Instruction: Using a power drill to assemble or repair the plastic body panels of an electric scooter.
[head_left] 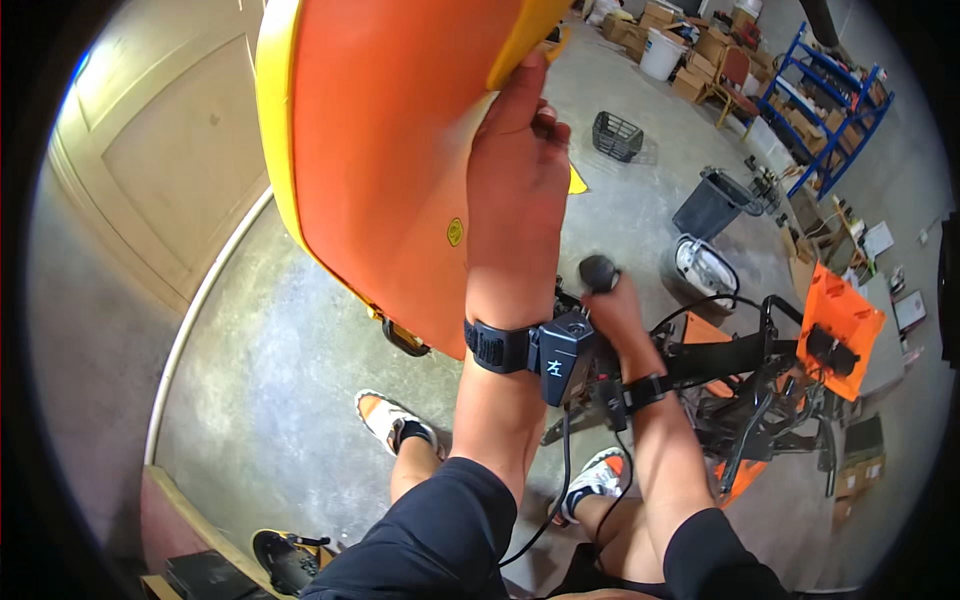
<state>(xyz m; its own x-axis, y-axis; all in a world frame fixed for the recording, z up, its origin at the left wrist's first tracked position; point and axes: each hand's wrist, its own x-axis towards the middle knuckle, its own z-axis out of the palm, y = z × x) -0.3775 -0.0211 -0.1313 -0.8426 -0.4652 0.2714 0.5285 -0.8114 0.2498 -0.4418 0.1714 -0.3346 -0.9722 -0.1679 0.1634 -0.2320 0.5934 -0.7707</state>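
While orange shell is gripped by left hand, handlebar grip below that should be steadied by clasping right hand.

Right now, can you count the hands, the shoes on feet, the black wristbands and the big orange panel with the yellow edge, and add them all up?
Left hand and right hand: 2
Left shoe and right shoe: 2
Left wristband and right wristband: 2
Big orange panel: 1
Total: 7
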